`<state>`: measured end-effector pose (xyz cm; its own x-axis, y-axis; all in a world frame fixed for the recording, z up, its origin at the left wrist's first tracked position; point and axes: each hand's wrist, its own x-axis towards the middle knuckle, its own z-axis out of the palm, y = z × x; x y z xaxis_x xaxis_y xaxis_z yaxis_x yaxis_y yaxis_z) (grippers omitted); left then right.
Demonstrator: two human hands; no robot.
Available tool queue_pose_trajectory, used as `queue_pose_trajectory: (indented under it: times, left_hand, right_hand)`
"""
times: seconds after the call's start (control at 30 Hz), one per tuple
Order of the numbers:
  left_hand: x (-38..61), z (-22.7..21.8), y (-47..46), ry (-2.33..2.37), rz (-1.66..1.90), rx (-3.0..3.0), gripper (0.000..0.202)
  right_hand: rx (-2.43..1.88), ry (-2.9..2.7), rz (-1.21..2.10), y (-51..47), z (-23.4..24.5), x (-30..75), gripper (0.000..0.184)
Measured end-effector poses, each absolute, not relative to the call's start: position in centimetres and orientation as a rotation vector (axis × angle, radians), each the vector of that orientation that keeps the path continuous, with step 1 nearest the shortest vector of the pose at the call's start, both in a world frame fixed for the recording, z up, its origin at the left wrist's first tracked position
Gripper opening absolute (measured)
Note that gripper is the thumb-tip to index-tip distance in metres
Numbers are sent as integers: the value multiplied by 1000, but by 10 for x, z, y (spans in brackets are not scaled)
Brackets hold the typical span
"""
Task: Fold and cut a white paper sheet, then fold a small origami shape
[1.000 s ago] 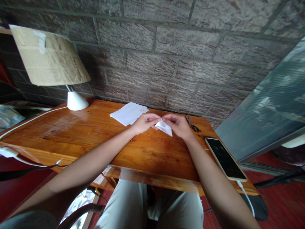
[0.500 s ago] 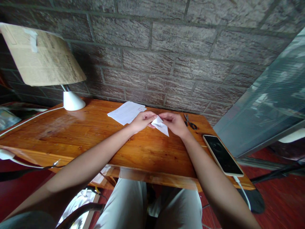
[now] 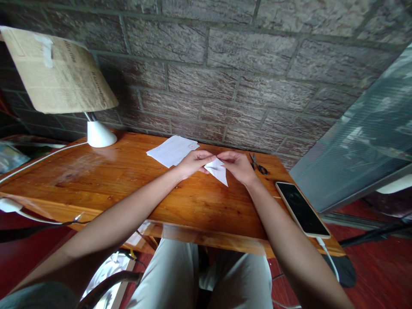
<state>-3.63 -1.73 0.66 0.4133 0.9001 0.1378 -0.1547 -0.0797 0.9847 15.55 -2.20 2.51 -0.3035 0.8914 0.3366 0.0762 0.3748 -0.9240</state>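
A small folded piece of white paper (image 3: pixel 218 171) is held between my two hands above the wooden table (image 3: pixel 193 206). One pointed corner of it hangs down toward me. My left hand (image 3: pixel 195 163) pinches its left edge between thumb and fingers. At the upper right edge, my right hand (image 3: pixel 237 165) grips it with thumb and forefinger; the other fingers are partly hidden. Behind my left hand lie several white sheets of paper (image 3: pixel 172 150), the top one with a faint reddish mark. Just beyond my right hand is a pair of scissors (image 3: pixel 258 165) with black handles.
A phone (image 3: pixel 301 208) with a white cable (image 3: pixel 330 257) lies at the table's right edge. A lamp (image 3: pixel 101 134) with a newspaper-print shade stands back left, its cord running left. A brick wall (image 3: pixel 234 86) rises behind, and a glass panel (image 3: pixel 360 133) is at right.
The folded paper has turned slightly between my fingers and shows a broader face. My right fingers have shifted a little along its upper edge. The view has moved very slightly.
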Motion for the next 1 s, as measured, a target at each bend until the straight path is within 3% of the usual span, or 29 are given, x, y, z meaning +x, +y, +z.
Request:
queue_pose_trajectory:
  times: [0.7,1.0]
  left_hand:
    - [-39,9,-16,777,1058,1422,41]
    - [-37,11,-12,819,1250,1311,42]
  right_hand:
    - [-907,-1639,1040,-23,20,151,34]
    - [-975,-1624,1236,-28,31,158,29]
